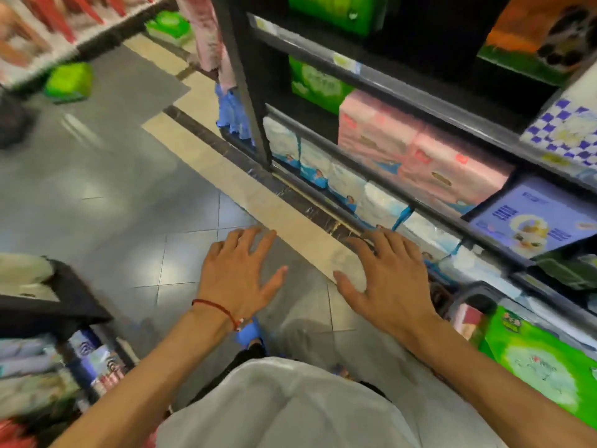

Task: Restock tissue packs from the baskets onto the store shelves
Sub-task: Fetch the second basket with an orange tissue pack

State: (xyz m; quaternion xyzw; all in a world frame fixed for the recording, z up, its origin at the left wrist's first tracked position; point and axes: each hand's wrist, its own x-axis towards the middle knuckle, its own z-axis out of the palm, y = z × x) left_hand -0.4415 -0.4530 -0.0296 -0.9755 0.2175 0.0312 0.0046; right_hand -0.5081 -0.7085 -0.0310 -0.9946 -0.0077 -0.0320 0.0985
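Note:
My left hand [240, 274], with a red string at the wrist, hovers over the floor with fingers spread and holds nothing. My right hand [384, 279] is spread the same way, just in front of the bottom shelf. That bottom shelf carries a row of white and blue tissue packs [349, 185]. Pink tissue packs [420, 153] fill the shelf above, next to a lilac pack [529, 218]. A green tissue pack [542, 373] lies at the lower right, beside my right forearm. The whole view is blurred.
The dark shelf unit [381, 79] runs along the right. Two green packs [69, 82] lie on the floor far left. Another shelf with goods [64, 318] stands at my lower left. A person in pink trousers and blue shoe covers [231, 108] stands by the shelf post.

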